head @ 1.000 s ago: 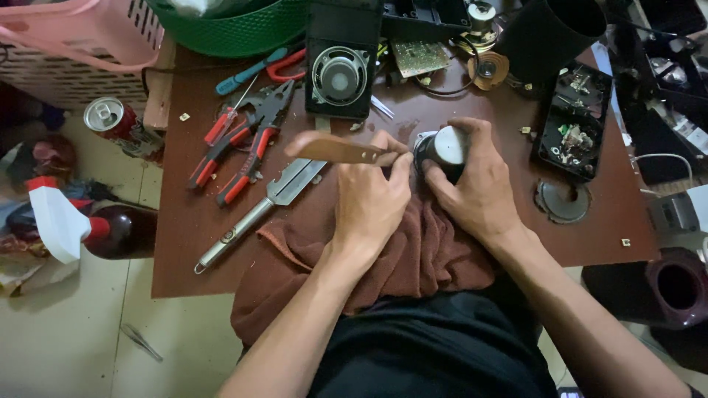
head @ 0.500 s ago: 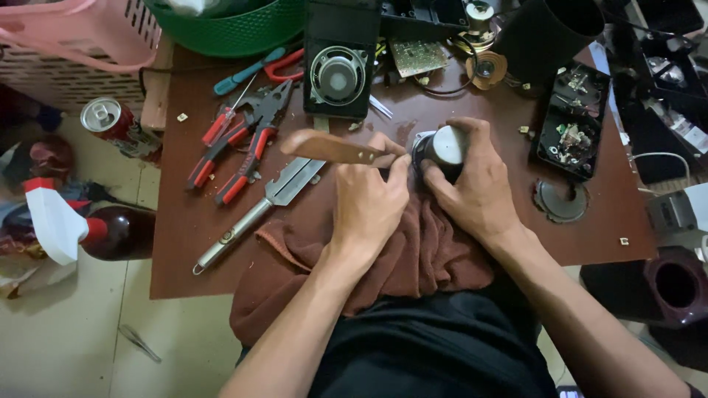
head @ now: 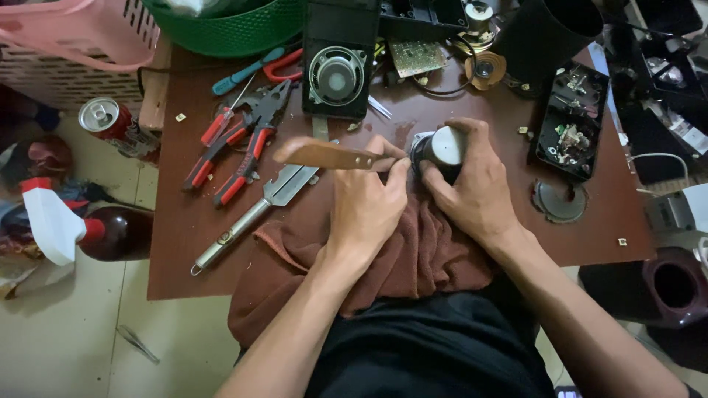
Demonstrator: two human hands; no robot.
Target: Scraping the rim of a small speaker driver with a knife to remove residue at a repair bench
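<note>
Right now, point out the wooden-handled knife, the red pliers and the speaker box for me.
wooden-handled knife [head: 324, 155], head view, on the middle of its brown handle.
red pliers [head: 237, 151], head view, on a red grip.
speaker box [head: 337, 76], head view, on the round speaker cone.

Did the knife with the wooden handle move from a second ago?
No. The wooden-handled knife in the left hand sits in the same spot, its handle end just below the black speaker box, as before.

A wooden-handled knife [head: 332, 155] is gripped by the left hand [head: 369, 206] while a round metal part [head: 441, 147] is clasped by the right hand [head: 472, 191]. Both hands are rested on a brown cloth [head: 420, 258] draped over the bench [head: 184, 243].
</note>
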